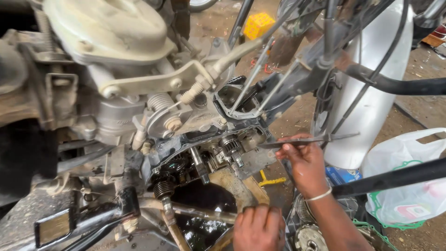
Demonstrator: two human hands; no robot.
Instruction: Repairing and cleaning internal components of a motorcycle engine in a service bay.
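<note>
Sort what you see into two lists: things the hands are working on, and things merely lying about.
In use:
- open engine case with bare gears
- thin flat blade, pinched in the right hand, tip at the case edge
- metal bar that the left hand rests on

Lying about:
- white plastic bag
- yellow block
- green gasket
- blue packet

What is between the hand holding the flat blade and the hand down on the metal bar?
In the head view, a wooden block and a small yellow tool lie between the right hand and left hand.
</note>
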